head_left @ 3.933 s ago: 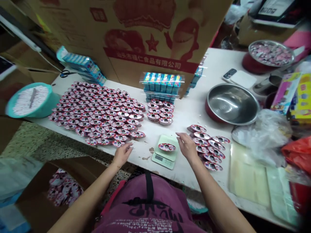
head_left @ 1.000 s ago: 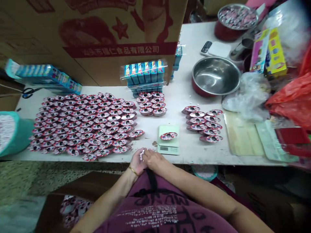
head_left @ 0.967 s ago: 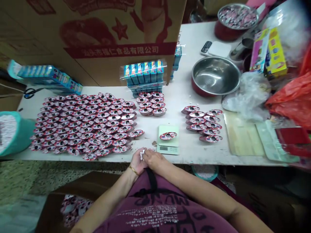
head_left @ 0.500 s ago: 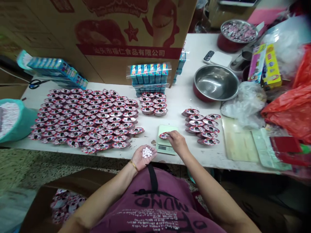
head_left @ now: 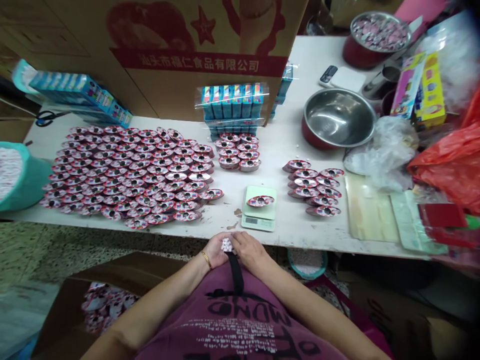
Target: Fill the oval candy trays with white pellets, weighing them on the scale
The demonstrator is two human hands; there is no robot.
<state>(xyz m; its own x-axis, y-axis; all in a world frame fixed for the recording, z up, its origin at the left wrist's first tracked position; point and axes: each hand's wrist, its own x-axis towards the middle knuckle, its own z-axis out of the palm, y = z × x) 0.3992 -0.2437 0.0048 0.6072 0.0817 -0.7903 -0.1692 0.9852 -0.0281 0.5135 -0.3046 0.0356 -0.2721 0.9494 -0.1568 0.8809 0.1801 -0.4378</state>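
My left hand (head_left: 215,250) is cupped around a small heap of white candy pellets (head_left: 226,244) in front of my shirt. My right hand (head_left: 247,248) reaches over from the right, its fingers curled against the left hand at the pellets; whatever lies between its fingertips is hidden. Just beyond both hands, a pale green digital scale (head_left: 258,223) sits near the table's front edge. One oval red-and-white candy pack (head_left: 260,201) with a dark opening on top rests on its plate, touched by neither hand.
Rows of similar packs (head_left: 123,172) fill the table's left side. A smaller group (head_left: 317,187) stands right of the scale. Behind are a large carton (head_left: 150,95), wrapped blue boxes (head_left: 232,102) and a steel bowl (head_left: 337,120). A teal tub (head_left: 28,180) stands far left.
My right hand has left the pack on the scale and come down to the pellets in my left palm. The left hand has drawn in slightly; the camera view has shifted a little.
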